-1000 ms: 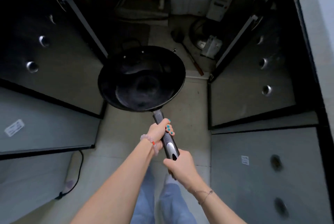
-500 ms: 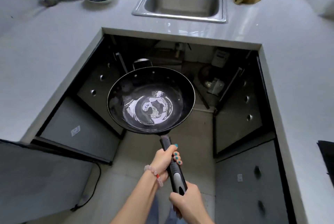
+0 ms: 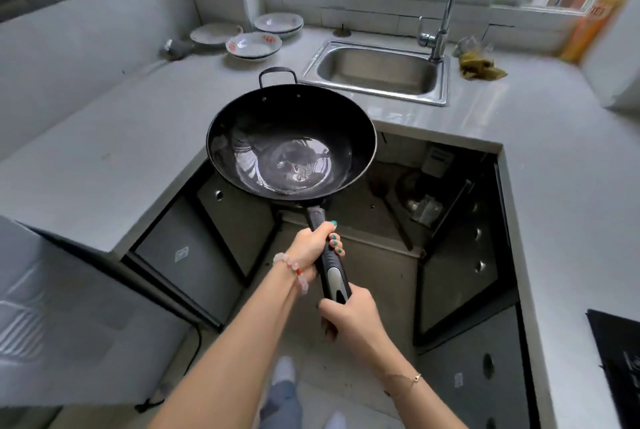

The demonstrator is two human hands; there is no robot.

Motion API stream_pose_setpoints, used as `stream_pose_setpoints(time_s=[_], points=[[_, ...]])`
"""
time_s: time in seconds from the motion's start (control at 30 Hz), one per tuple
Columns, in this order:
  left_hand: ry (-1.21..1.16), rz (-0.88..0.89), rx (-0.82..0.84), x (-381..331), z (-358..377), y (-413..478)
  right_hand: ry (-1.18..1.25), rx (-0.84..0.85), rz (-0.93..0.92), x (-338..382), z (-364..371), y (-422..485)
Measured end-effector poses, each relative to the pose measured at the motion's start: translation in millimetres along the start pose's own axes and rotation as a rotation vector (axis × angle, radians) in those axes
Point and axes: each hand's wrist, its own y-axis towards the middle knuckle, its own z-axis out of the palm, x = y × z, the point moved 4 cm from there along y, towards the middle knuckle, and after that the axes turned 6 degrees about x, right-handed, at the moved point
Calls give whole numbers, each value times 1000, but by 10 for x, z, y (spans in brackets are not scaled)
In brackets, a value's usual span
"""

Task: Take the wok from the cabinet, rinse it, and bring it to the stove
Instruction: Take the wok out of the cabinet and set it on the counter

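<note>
Holds the wok (image 3: 291, 151) level in the air above the open cabinet (image 3: 381, 238), far rim over the counter (image 3: 138, 137) edge, near the sink (image 3: 377, 72). Grips the long handle (image 3: 333, 272) with the left hand (image 3: 311, 245) curled round it near the bowl and the right hand (image 3: 349, 317) wrapped round its end, both forearms stretched forward.

Stove (image 3: 620, 356) cut off at the right edge; wok handle (image 3: 335, 280) end hidden inside right hand (image 3: 353, 319).
</note>
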Motion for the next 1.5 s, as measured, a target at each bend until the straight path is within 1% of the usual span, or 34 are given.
stream_pose_setpoints(time_s=[0.23, 0.43, 0.77, 0.93, 1.07, 1.2, 1.4, 1.5], points=[[-6, 95, 14, -396, 84, 3, -35, 52, -85, 359, 11, 160], [-18, 148, 5, -780, -50, 87, -78, 155, -152, 641, 152, 424], [-54, 199, -34, -1555, -599, 387, -138, 285, -146, 1051, 653, 1097], [-64, 222, -75, -2018, -842, 625, -105, 334, -129, 1284, 936, 1537], [-13, 229, -91, -2340, -903, 798, -52, 329, -139, 1468, 1072, 1821], [22, 213, -42, -2528, -818, 970, 7, 316, -165, 1596, 1049, 2005], [90, 155, 81, -2517, -447, 1258, 146, 235, -167, 1656, 757, 2142], [95, 98, 142, -2386, -212, 1389, 165, 178, -176, 1625, 541, 2145]])
